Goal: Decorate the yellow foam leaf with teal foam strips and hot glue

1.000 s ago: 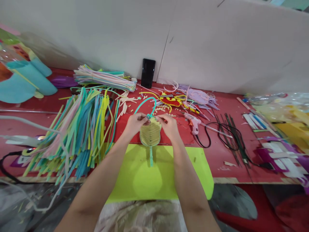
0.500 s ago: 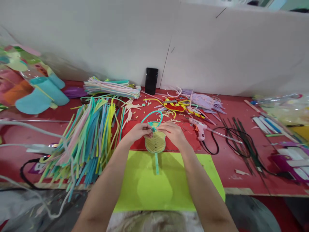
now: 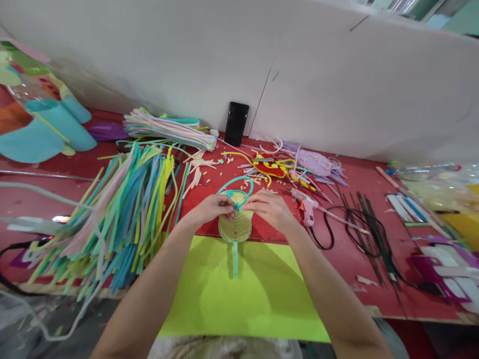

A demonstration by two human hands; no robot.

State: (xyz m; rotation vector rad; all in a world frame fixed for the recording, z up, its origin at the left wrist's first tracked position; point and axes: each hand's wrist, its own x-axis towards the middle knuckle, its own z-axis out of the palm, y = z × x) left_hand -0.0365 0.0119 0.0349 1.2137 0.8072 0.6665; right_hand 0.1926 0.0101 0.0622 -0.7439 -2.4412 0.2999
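A flat, fan-shaped yellow craft piece (image 3: 235,230) with a teal edge and a short teal stem (image 3: 235,262) lies in front of me, its stem pointing at me. At its upper part, my left hand (image 3: 216,208) pinches a teal pipe cleaner (image 3: 245,178) between thumb and fingers. This pipe cleaner arches up in a loop above the piece, and small teal twists show where it meets the upper edge. My right hand (image 3: 272,210) is closed on the same pipe cleaner from the right. Its fingertips partly cover the join.
Loose coloured pipe cleaners (image 3: 138,209) lie left, with a tied bundle (image 3: 168,130) behind. A phone (image 3: 236,123) leans against the wall. To the right are a pink glue gun (image 3: 307,209), its black cable and dark sticks (image 3: 374,229). A lime-green sheet (image 3: 243,304) lies nearest me.
The view has shifted and tilted slightly. The fan-shaped piece has turned a little, its stem now pointing straighter toward me. Both hands keep their pinch on the teal pipe cleaner.
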